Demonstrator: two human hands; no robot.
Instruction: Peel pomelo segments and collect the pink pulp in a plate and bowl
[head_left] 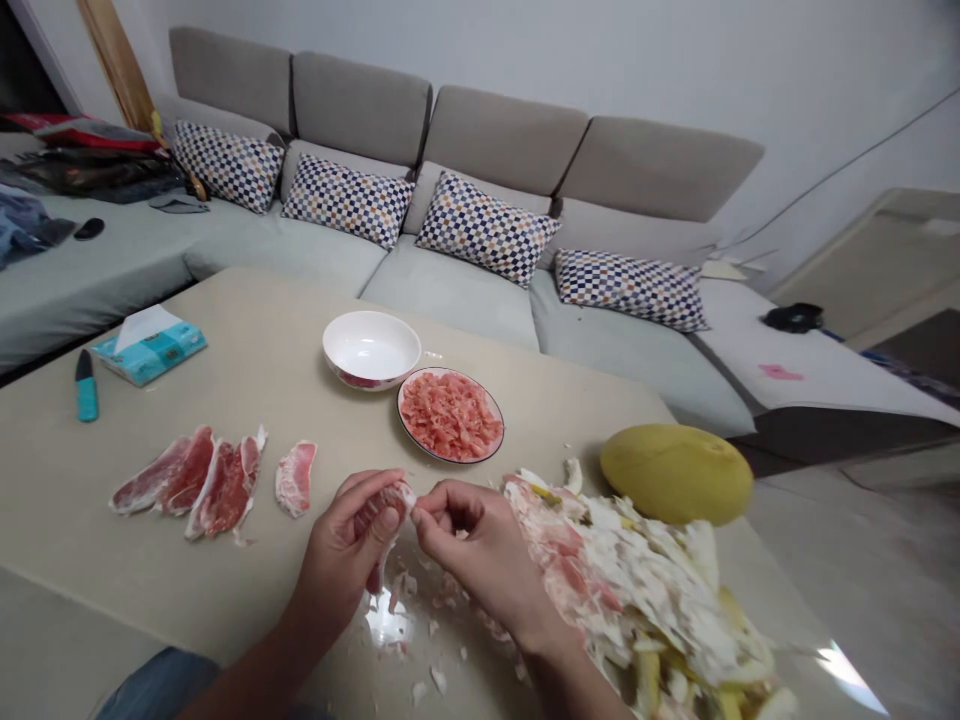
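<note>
Over the pale table (555,395), a pomelo segment (385,508) held between two hands

In the head view, the segment is in the left hand (337,555), near the plate (480,390) of loose pulp (450,412). Its long axis runs steeply, upper end leaning right, lower end pointing down toward the tabletop. Left fingers and thumb are closed around it; the right hand (484,560) has thumb and forefinger pinched at its pale upper edge.

Surface: glossy, scattered with scraps below the hands. Left: peeled segments (229,490), a tissue pack (154,350) and a knife (87,395). Beyond: a white bowl (371,352), just beside the plate. Right: a peel heap (645,580), with a yellow-green whole pomelo (675,473) behind it.

Room: a grey sofa (637,165) with four checked cushions (487,228) against a plain wall (525,50).
</note>
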